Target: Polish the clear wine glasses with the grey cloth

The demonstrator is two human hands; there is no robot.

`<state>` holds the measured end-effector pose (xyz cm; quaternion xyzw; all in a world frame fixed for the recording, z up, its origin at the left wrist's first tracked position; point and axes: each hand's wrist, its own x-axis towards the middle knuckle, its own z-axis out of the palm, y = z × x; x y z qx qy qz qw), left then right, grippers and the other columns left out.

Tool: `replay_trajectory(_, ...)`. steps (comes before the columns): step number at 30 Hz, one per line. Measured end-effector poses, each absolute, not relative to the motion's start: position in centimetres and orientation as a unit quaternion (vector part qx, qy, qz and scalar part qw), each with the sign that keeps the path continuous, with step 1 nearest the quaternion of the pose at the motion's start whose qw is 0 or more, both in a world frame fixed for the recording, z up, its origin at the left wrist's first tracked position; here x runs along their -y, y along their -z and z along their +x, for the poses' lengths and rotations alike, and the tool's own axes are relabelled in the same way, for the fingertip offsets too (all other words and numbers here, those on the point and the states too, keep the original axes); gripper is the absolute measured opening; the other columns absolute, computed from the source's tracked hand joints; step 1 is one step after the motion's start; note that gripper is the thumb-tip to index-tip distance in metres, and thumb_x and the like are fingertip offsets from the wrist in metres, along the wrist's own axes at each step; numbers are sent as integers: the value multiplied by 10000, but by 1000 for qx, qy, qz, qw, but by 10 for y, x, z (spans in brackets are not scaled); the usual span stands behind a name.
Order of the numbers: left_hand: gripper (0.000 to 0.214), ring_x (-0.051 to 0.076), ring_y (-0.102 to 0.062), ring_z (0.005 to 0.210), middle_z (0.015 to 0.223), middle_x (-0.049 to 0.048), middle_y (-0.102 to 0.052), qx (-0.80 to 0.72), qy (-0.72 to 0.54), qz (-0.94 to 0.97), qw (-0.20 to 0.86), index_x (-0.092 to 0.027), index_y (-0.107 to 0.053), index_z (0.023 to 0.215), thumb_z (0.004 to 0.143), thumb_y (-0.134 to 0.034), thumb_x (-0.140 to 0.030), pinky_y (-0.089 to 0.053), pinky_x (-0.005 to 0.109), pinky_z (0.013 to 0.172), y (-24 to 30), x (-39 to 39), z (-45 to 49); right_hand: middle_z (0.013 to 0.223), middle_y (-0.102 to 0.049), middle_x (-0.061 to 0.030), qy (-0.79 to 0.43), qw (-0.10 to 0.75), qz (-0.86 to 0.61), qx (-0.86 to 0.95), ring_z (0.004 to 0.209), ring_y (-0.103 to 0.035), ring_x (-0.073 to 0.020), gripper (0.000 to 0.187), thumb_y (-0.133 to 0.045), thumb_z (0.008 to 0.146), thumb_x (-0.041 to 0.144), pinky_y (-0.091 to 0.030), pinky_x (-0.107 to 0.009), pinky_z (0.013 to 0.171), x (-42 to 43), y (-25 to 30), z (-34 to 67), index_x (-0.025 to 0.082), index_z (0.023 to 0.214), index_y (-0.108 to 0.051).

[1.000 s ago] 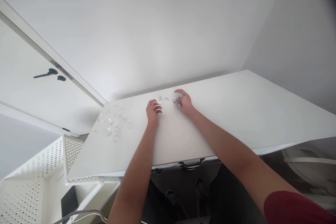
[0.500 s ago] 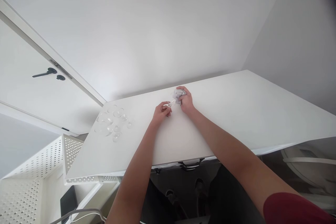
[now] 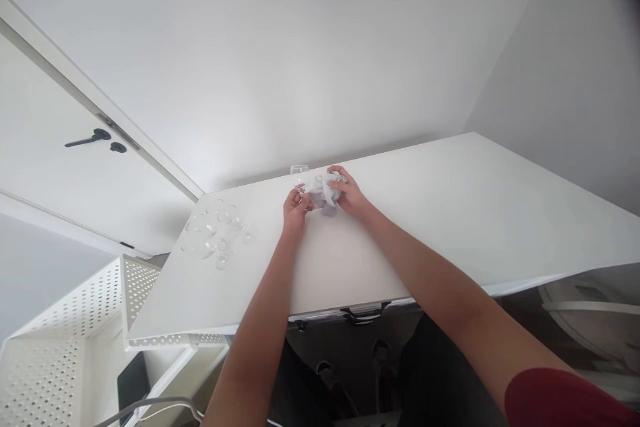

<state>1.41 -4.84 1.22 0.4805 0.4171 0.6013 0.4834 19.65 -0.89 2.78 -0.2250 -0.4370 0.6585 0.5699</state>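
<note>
Near the back edge of the white table, my left hand [image 3: 296, 207] is closed around the lower part of a clear wine glass [image 3: 300, 177]. The bowl of the glass points up and away from me, above the fingers. My right hand [image 3: 347, 192] grips a crumpled whitish cloth [image 3: 320, 190], which reaches across to the left hand's fingers. Part of the glass is hidden by the fingers and cloth, so I cannot tell exactly where the cloth touches it.
Several clear glasses [image 3: 203, 233] stand close together at the table's left. The white table [image 3: 430, 213] meets a wall [image 3: 320, 80] behind. A perforated white rack [image 3: 140, 287] adjoins its left front. A door with a black handle [image 3: 87, 139] is at far left.
My left hand has shifted slightly left and turned the glass, whose bowl now shows above the fingers. The cloth has moved left and spread toward the left hand.
</note>
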Motion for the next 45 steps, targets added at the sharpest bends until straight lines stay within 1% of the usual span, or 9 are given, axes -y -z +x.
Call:
replay_trajectory(5, 484, 111, -588, 731, 1040, 47, -664, -415, -574, 504, 494, -275, -690, 1253, 834, -820, -479, -568, 302, 740, -12, 50, 18, 1067, -646, -2, -684, 542, -206, 442, 891, -609, -213, 681, -749, 593, 202, -538, -335, 754, 10, -29, 198, 309, 1240, -564)
replay_trajectory(11, 490, 106, -577, 672, 905, 15, -670, -409, -557, 496, 526, -304, -644, 1263, 837, -818, -472, -584, 329, 787, -11, 50, 19, 1159, -684, -38, -689, 537, -207, 440, 977, -645, -270, 734, -676, 576, 178, -574, -402, 793, 13, -35, 201, 290, 1295, -583)
replay_trajectory(15, 498, 109, -566, 652, 827, -6, -630, -413, -566, 495, 514, -301, -642, 1251, 827, -823, -489, -560, 302, 728, -14, 50, 18, 1090, -706, -4, -701, 541, -220, 410, 962, -662, -240, 745, -725, 575, 151, -567, -378, 826, 9, -30, 200, 297, 1292, -586)
replay_trajectory(23, 510, 95, -528, 653, 803, -11, -585, -370, -663, 438, 481, -283, -683, 1246, 792, -872, -421, -461, 225, 605, -19, 53, 15, 794, -718, -39, -800, 358, -251, 411, 764, -658, -219, 350, -748, 552, 121, -518, -322, 719, 8, -24, 196, 186, 870, -616)
replay_trajectory(30, 483, 81, -523, 659, 830, -11, -580, -400, -683, 404, 458, -281, -728, 1222, 783, -884, -406, -524, 240, 682, -18, 50, 14, 768, -649, 14, -751, 508, -300, 296, 760, -607, -169, 285, -765, 606, 142, -497, -294, 697, 5, -25, 194, 208, 817, -583)
replay_trajectory(34, 492, 83, -551, 646, 819, -7, -617, -421, -659, 431, 450, -262, -737, 1223, 794, -868, -464, -548, 254, 696, -15, 49, 16, 925, -717, -33, -697, 590, -301, 275, 914, -648, -226, 312, -810, 669, 230, -533, -346, 777, 2, -26, 195, 213, 930, -642)
replay_trajectory(38, 514, 111, -566, 562, 679, 14, -612, -443, -557, 512, 482, -161, -778, 1067, 858, -752, -630, -524, 271, 575, -12, 51, 22, 963, -734, -84, -732, 547, -209, 349, 965, -659, -293, 340, -801, 741, 415, -548, -401, 777, 8, -31, 197, 199, 967, -667)
replay_trajectory(42, 577, 115, -561, 541, 637, 37, -604, -467, -534, 528, 467, -136, -752, 799, 882, -675, -702, -536, 284, 551, -8, 51, 23, 918, -725, -105, -746, 533, -164, 364, 951, -671, -341, 531, -618, 838, 741, -564, -468, 765, 11, -32, 199, 225, 961, -640)
replay_trajectory(45, 566, 112, -542, 521, 611, 23, -580, -461, -535, 514, 488, -149, -718, 754, 874, -683, -701, -551, 299, 561, -6, 49, 22, 879, -698, -73, -739, 537, -159, 374, 892, -670, -311, 518, -611, 855, 756, -569, -462, 745, 10, -30, 201, 247, 952, -609)
